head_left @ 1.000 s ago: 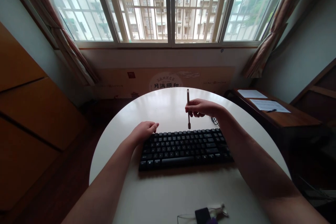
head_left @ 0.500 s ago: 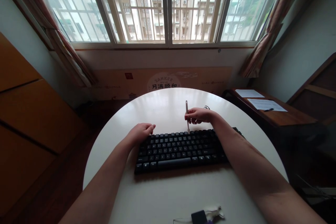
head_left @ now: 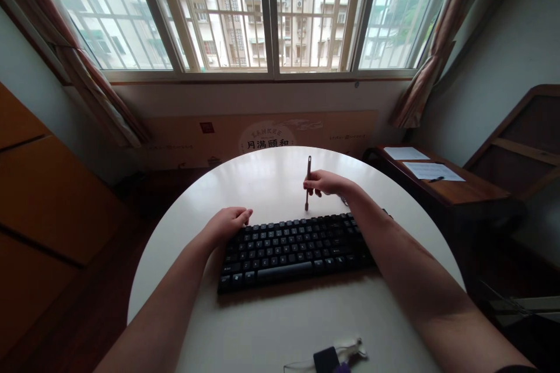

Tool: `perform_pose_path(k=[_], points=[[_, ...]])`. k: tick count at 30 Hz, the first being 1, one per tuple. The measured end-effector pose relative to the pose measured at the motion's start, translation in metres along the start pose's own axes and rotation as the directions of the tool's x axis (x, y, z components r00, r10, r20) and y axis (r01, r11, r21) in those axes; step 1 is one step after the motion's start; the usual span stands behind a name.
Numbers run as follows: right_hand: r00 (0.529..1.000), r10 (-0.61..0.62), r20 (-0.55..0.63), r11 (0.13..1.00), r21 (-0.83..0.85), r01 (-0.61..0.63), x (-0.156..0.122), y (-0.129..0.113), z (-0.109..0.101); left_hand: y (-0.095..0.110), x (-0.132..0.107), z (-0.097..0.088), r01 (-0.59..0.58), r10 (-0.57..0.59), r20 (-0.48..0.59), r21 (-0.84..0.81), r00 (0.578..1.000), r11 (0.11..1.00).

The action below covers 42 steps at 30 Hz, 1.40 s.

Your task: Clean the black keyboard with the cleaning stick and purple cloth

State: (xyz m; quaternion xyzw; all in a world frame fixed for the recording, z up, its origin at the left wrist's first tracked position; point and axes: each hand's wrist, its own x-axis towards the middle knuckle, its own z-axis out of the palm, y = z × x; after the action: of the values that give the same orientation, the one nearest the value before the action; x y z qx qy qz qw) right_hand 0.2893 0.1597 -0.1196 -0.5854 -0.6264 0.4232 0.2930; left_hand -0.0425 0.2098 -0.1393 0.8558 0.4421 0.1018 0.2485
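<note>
A black keyboard lies on the white round table, slightly tilted in view. At its back left corner my left hand is closed, with curled fingers against the edge; the fingertips are partly hidden. My right hand pinches a slim small brush, held upright with a hole in its top end. The brush's small head points down, just behind the keyboard's back row. My right forearm passes over the keyboard's right end and hides part of it.
Near the table's front edge lies a small dark block with a pale cord. A thin cable shows behind my right wrist. To the right, a brown side table bears papers and a pen. A barred window is ahead.
My right hand has lifted the brush off the keyboard's back row and moved it backward. The left hand stays at the corner. The whole view has shifted slightly.
</note>
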Motion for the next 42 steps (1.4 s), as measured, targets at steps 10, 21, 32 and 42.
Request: perform_pose_path(k=[10, 21, 32, 42], points=[[0.994, -0.107, -0.019, 0.989, 0.098, 0.108, -0.082, -0.042, -0.04, -0.003, 0.002, -0.001, -0.002, 0.002, 0.006, 0.0, 1.0, 1.0], [0.824, 0.163, 0.543, 0.983, -0.019, -0.182, -0.107, 0.008, -0.021, 0.0, 0.003, -0.003, -0.009, 0.009, 0.021, 0.014, 1.0, 1.0], [0.993, 0.067, -0.094, 0.996, 0.067, -0.061, -0.089, 0.035, -0.025, 0.002, 0.002, -0.005, -0.015, 0.013, 0.044, 0.051, 0.999, 0.999], [0.686, -0.177, -0.706, 0.963, 0.019, 0.268, -0.084, 0.027, -0.02, -0.002, 0.002, -0.003, -0.036, 0.036, 0.011, 0.021, 0.999, 0.999]])
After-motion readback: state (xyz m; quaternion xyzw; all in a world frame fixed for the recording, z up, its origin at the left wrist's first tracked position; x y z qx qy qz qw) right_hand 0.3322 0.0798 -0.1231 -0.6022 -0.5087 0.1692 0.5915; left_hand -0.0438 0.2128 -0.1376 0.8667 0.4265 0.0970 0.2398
